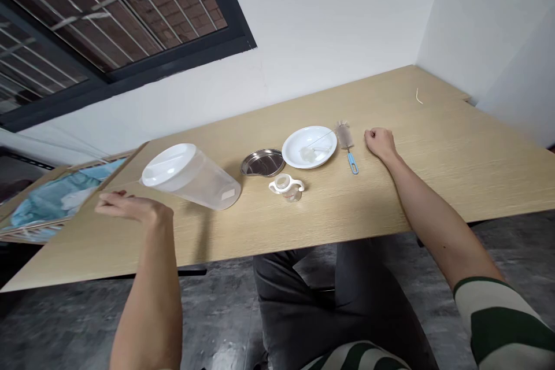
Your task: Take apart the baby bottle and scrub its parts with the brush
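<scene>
My left hand [127,206] is loosely closed at the left of the table, close beside a large translucent plastic pitcher [203,179] with a white lid; I see nothing in its fingers. My right hand [380,141] rests on the tabletop as a fist, with nothing visible in it. Just left of that fist lies a bottle brush [346,139] with a blue handle. A white plate [291,149] holds small clear, whitish pieces and a thin stick-like item. In front of it stands a small bottle [292,193] with a white two-handled collar.
A shiny metal dish [263,163] sits between pitcher and plate. A thin, bent whitish strip [418,96] lies at the far right of the wooden table [347,208]. Left of the table is a crib-like frame with blue cloth [47,199]. A wall and barred window stand behind.
</scene>
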The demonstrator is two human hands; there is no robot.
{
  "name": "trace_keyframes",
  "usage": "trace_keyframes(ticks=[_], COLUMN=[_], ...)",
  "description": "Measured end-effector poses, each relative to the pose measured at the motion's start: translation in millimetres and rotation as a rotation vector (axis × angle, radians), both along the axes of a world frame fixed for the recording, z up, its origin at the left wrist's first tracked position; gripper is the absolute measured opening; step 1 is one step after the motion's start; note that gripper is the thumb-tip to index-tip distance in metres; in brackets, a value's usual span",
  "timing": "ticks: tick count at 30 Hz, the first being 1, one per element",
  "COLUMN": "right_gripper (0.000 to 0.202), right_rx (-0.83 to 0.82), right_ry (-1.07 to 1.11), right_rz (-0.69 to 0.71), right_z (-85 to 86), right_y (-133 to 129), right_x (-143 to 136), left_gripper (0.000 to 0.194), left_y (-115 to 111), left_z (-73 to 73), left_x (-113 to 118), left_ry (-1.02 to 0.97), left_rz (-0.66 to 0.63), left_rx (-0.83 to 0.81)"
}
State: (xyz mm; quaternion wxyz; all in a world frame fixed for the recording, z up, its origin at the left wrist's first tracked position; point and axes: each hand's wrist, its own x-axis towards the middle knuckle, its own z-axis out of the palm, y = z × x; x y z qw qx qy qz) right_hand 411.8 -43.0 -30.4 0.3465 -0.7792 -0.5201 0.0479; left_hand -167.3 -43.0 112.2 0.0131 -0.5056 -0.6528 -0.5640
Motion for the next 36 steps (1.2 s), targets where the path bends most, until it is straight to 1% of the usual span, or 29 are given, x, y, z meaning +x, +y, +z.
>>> trace_keyframes(ticks=[1, 2, 4, 6, 9, 10, 11, 12, 13, 14, 16, 17, 19, 21, 23, 25, 28, 32, 34, 36], right_gripper=[0.035, 0.034, 0.034, 0.034, 0.034, 0.034, 0.034, 0.034, 0.034, 0.035, 0.035, 0.035, 0.036, 0.036, 0.035, 0.032, 0.028, 0.034, 0.035, 0.035], right_rx=[-0.003, -0.006, -0.008, -0.007, -0.007, -0.006, -0.003, -0.001, 0.0, -0.001, -0.004, -0.007, -0.015, -0.027, -0.039, -0.038, -0.029, -0.077, -0.112, -0.14], right_ry=[-0.003, -0.006, -0.013, -0.018, -0.021, -0.021, -0.021, -0.022, -0.023, -0.024, -0.029, -0.032, -0.037, -0.04, -0.042, -0.044, -0.029, -0.022, -0.036, -0.061], right_rz=[0.001, -0.002, -0.014, -0.021, -0.022, -0.019, -0.016, -0.013, -0.01, -0.008, -0.01, -0.012, -0.016, -0.012, -0.003, 0.002, 0.009, -0.002, -0.003, 0.005], right_z=[-0.2, -0.6, -1.7, -2.7, -3.1, -3.0, -2.8, -2.5, -2.3, -2.1, -1.8, -1.7, -1.5, -1.4, -1.3, -1.3, -0.9, 1.2, 2.5, 3.2], right_y=[0, 1, 1, 2, 1, 1, 0, 0, -1, -1, -1, -1, 0, 0, 1, 1, 1, 1, 0, 1], right_x=[0, 0, 1, 1, 2, 1, 1, 1, 1, 1, 0, 0, -1, -1, -1, -1, -1, -1, -2, -2], left_gripper=[0.068, 0.062, 0.05, 0.042, 0.04, 0.043, 0.044, 0.047, 0.05, 0.052, 0.055, 0.054, 0.045, 0.033, 0.029, 0.031, 0.036, 0.044, 0.047, 0.052], left_y=[-7, -14, -26, -36, -42, -42, -41, -39, -35, -32, -25, -21, -15, -7, 3, 16, 37, 57, 60, 59], left_z=[3.0, 6.1, 12.8, 18.7, 21.8, 20.8, 18.6, 15.4, 11.3, 6.4, -5.1, -11.6, -24.7, -36.6, -45.4, -49.7, -49.5, -49.9, -55.6, -65.3], left_x=[2, 6, 17, 33, 59, 68, 76, 84, 92, 100, 117, 126, 144, 160, 174, 183, 190, 192, 192, 190], left_ry=[-0.097, -0.092, -0.034, 0.061, 0.202, 0.234, 0.3, 0.33, 0.334, 0.357, 0.345, 0.346, 0.322, 0.283, 0.234, 0.18, 0.11, 0.072, 0.057, 0.051], left_rz=[0.216, 0.247, 0.269, 0.21, 0.001, -0.03, -0.142, -0.223, -0.283, -0.379, -0.47, -0.487, -0.522, -0.56, -0.601, -0.625, -0.632, -0.595, -0.57, -0.547], left_rx=[0.264, 0.341, 0.388, 0.423, 0.53, 0.605, 0.551, 0.537, 0.566, 0.505, 0.47, 0.419, 0.31, 0.253, 0.224, 0.202, 0.168, 0.134, 0.143, 0.158])
